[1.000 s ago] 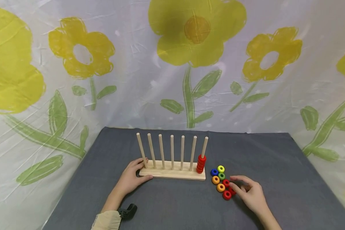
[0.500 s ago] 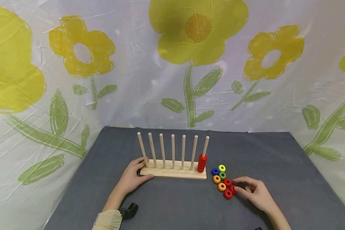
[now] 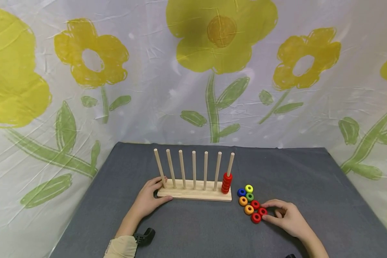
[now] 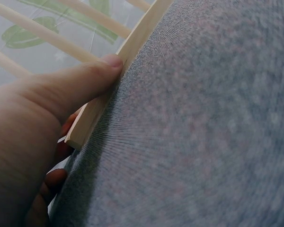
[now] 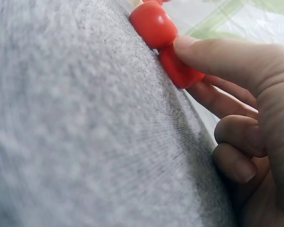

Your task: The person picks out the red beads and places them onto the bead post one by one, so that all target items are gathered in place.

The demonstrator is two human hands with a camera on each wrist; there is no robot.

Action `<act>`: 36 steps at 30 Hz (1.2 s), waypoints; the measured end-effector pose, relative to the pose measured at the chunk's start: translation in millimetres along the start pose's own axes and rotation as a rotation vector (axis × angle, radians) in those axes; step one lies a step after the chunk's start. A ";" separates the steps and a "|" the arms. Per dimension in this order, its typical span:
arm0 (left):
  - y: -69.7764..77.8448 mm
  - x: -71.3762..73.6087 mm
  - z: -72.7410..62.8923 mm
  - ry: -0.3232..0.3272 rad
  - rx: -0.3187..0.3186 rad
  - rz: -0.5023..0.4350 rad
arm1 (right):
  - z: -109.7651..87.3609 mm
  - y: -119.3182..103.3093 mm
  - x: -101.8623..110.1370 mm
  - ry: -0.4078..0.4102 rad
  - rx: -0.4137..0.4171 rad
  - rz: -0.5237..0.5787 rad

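A wooden peg stand (image 3: 195, 194) with several upright pegs sits mid-table, and red rings (image 3: 226, 183) are stacked on its rightmost peg. My left hand (image 3: 147, 199) grips the stand's left end, its thumb (image 4: 92, 78) along the front edge and fingers behind. To the right, my right hand (image 3: 289, 218) pinches a red ring (image 3: 262, 211) between thumb and index finger, low at the cloth. In the right wrist view that red ring (image 5: 179, 68) touches another red ring (image 5: 154, 24); the other fingers are curled back.
Beside the right hand lie loose rings: yellow (image 3: 249, 188), blue (image 3: 241, 192), green (image 3: 249, 197), two orange ones (image 3: 249, 209) and further red ones (image 3: 256, 218). A dark grey cloth (image 3: 206, 233) covers the table. Behind hangs a flower-printed curtain (image 3: 148, 107).
My right hand has shifted slightly right, and its thumb has come down to the near side of the red ring. The left hand keeps its grip on the stand.
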State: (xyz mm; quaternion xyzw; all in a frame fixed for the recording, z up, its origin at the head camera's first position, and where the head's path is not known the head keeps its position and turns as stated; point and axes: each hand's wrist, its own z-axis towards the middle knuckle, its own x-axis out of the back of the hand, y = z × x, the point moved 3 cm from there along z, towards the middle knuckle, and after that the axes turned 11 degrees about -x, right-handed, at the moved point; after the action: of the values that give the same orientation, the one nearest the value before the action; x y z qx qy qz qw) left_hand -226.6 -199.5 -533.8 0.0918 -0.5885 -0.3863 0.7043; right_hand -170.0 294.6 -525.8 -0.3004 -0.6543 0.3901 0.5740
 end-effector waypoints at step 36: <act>0.1 0.2 0.1 -0.012 0.032 -0.015 | -1.4 -0.2 0.3 0.009 -0.056 -0.015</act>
State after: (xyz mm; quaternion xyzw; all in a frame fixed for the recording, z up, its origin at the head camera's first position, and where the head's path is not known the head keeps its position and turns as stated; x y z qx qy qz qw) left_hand -226.6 -199.6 -533.5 0.1049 -0.5983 -0.3825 0.6962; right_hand -168.7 294.9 -525.4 -0.3132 -0.6645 0.3660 0.5713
